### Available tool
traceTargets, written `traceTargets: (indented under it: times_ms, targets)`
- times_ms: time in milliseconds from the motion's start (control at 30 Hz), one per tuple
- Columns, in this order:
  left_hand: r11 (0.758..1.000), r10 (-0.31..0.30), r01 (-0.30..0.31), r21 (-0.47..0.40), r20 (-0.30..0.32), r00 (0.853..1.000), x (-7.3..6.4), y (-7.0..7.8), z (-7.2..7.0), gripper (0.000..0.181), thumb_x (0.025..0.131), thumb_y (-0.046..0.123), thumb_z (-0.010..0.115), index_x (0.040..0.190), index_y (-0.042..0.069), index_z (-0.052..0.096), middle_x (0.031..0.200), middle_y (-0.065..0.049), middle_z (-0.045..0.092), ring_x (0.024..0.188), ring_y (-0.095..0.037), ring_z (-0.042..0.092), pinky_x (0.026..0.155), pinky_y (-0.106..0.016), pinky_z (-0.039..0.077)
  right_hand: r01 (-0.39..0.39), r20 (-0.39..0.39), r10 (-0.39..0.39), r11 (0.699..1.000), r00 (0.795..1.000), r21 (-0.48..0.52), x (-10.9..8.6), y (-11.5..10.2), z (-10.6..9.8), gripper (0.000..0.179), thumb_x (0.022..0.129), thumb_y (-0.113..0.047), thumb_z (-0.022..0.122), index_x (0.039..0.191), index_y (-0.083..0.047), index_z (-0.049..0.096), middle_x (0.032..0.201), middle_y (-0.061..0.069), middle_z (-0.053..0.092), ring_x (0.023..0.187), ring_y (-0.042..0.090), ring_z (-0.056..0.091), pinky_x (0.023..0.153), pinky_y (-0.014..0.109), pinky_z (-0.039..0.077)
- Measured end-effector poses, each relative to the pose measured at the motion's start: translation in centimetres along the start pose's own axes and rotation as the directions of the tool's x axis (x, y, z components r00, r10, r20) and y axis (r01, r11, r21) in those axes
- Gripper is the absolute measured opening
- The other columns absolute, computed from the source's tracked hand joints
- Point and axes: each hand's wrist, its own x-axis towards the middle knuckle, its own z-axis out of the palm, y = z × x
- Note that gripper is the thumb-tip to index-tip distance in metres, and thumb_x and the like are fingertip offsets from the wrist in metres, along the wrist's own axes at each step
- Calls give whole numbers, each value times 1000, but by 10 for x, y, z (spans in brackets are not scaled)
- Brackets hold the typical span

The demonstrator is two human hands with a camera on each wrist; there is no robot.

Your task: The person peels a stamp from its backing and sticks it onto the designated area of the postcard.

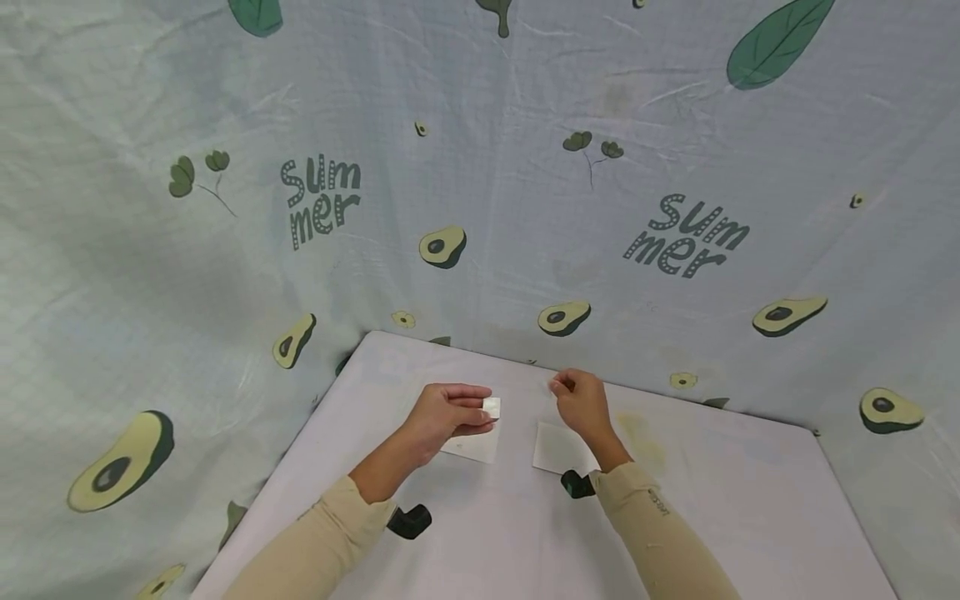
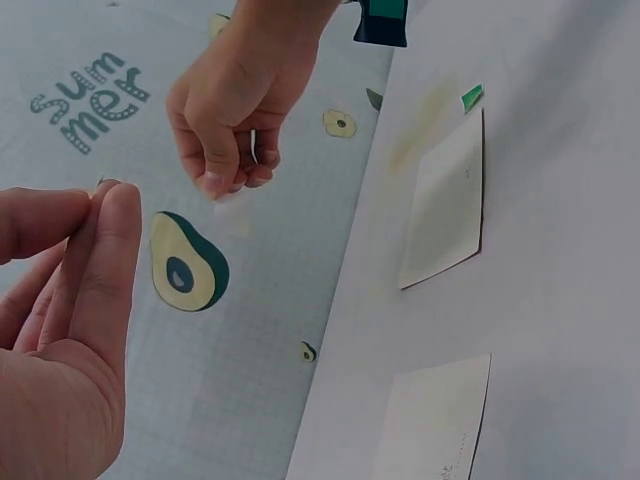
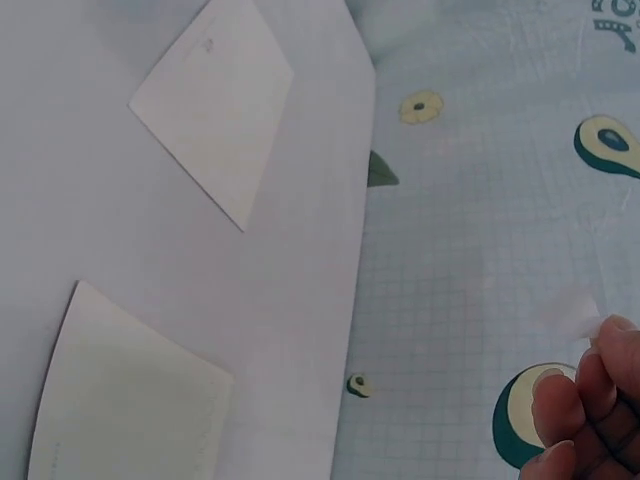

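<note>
Cards (image 2: 446, 200) lie below on table (image 1: 495, 533); left fingers (image 1: 468, 391) pinch white square (image 1: 492, 407), right fingers (image 3: 558, 406) film (image 3: 576, 318).

white square (image 1: 491, 407) (small) and translucent film (image 3: 582, 316) are held.

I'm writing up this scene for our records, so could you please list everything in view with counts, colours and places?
table: 1, whitish, lower middle of head view
printed curtain: 1, pale blue-grey, behind and beside table
cards: 2, off-white, on table
patch: 1, yellowish, on table
scrap: 1, green, beside one card
square: 1, whitish, in left grip
film: 1, whitish, in right grip
sleeves: 2, beige, lower edge of head view
blocks: 2, black, by sleeve ends
left grip: 1, bare, pinching square
right grip: 1, bare, pinching film
</note>
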Motion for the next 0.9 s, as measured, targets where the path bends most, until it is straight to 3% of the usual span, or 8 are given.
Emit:
traceTargets:
  times_ms: [500, 900]
  targets:
    - [1000, 5, -5, 15, 12, 1000, 2, -1, -2, 40, 93, -10, 68, 133, -13, 63, 100, -7, 76, 84, -14, 78, 82, -30, 65, 1, 27, -1, 1000, 1000, -2, -3, 5, 6, 12, 100, -8, 65, 94, -1, 72, 82, 11, 66, 72, 20, 57, 60, 27, 47]
    - [1000, 17, -17, 17, 30, 999, 5, -3, -4, 42, 93, -9, 69, 134, -16, 60, 101, -9, 76, 83, -12, 78, 83, -30, 65, 35, 75, -36, 999, 997, 9, -26, -1, 11, 12, 100, -7, 67, 93, -1, 75, 79, 13, 68, 68, 17, 57, 59, 27, 47]
